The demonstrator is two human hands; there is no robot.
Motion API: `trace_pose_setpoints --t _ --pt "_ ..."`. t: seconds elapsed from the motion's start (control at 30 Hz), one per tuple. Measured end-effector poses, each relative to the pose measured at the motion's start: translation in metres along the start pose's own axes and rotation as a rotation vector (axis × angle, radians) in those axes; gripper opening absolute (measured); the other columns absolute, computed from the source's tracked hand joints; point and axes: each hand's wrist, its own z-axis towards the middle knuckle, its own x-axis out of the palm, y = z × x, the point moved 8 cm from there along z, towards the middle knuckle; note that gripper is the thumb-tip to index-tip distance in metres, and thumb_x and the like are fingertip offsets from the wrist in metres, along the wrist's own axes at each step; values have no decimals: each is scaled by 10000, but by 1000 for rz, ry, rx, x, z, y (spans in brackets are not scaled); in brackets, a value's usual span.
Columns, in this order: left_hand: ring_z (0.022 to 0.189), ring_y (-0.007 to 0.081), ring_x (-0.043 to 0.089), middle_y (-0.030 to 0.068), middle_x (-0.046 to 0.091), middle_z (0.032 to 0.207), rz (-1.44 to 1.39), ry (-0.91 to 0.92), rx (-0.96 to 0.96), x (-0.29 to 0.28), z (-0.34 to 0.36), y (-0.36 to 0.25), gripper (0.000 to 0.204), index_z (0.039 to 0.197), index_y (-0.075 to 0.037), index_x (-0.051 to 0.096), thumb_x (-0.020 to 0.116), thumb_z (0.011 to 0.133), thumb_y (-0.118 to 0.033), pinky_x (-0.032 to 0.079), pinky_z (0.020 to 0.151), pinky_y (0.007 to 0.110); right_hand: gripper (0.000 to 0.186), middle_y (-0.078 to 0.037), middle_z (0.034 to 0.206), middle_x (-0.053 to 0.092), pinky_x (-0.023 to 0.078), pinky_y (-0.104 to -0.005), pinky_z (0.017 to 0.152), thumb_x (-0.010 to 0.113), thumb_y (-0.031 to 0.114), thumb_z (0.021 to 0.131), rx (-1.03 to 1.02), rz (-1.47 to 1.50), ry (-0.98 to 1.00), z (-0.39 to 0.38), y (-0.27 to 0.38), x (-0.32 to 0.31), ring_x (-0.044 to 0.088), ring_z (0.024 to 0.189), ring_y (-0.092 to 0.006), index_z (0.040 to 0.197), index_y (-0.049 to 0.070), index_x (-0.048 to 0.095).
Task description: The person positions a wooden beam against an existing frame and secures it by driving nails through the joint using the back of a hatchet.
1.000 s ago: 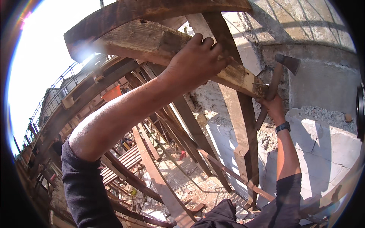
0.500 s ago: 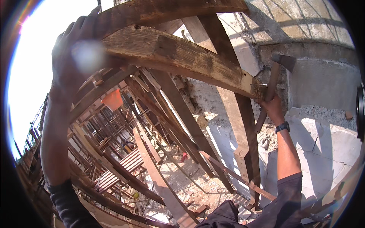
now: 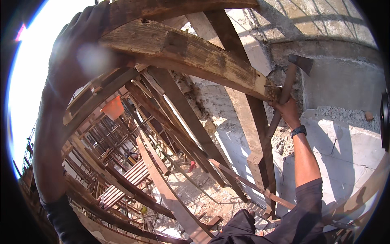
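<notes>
My right hand (image 3: 287, 113), with a watch on its wrist, is closed round the wooden handle of a hatchet (image 3: 300, 63). Its dark metal head points up and to the right, in front of the wall. Beside this hand is the end of a rough, worn timber beam (image 3: 195, 57), with a metal nail (image 3: 273, 86) sticking out near it. At the upper left, my raised left hand (image 3: 77, 49) is closed on a dark upper timber (image 3: 174, 9); its thumb is hard to make out in shadow and glare.
Steep dark posts (image 3: 260, 122) cross behind the beam. To the right stands a pale block wall (image 3: 341, 142) with a broken ledge. Far below lie rubble ground (image 3: 191, 191), a slatted platform (image 3: 126, 181) and many scaffold timbers. An orange bucket (image 3: 113, 108) hangs at the left.
The whole view has shifted slightly, so most things sit a little further left. Both hands keep their holds, and the hatchet stays beside the beam end.
</notes>
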Motion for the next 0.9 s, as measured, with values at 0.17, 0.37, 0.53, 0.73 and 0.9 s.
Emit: trace_pose_setpoints --t 0.17,0.37,0.53,0.73,0.9 --pt "1286 330 510 91 554 1371 -18 -16 45 4 4 -18 1084 1444 -197 477 955 471 -197 460 1056 472 641 -90 1048 713 572 -303 734 890 142 720 79 71 53 -2 -2 7 686 893 -153 1257 -13 575" --pt "1287 360 500 108 533 1387 35 55 62 18 17 -20 1153 1463 -222 460 965 429 -167 451 1057 495 643 -95 1116 707 547 -313 855 895 131 712 3 169 45 0 -2 9 676 991 -168 1249 -15 573" --pt "1260 363 516 110 538 1363 94 -8 129 26 18 -15 1198 1487 -222 439 980 420 -182 457 1040 501 592 -103 1058 730 547 -320 851 909 155 702 -25 125 19 -2 11 -4 692 940 -168 1191 -14 621" --pt "1226 360 538 136 516 1404 99 91 108 31 21 -17 1179 1510 -287 416 952 462 -225 456 1009 511 621 -112 1029 739 546 -331 832 945 261 658 -54 149 38 1 2 2 700 923 -180 1135 -9 653" --pt "1246 390 530 109 515 1428 63 99 160 38 21 -9 1224 1522 -246 407 954 430 -166 450 1026 530 614 -139 1020 734 539 -361 853 936 298 672 -77 56 -16 2 -15 -2 700 944 -228 1123 -10 655"
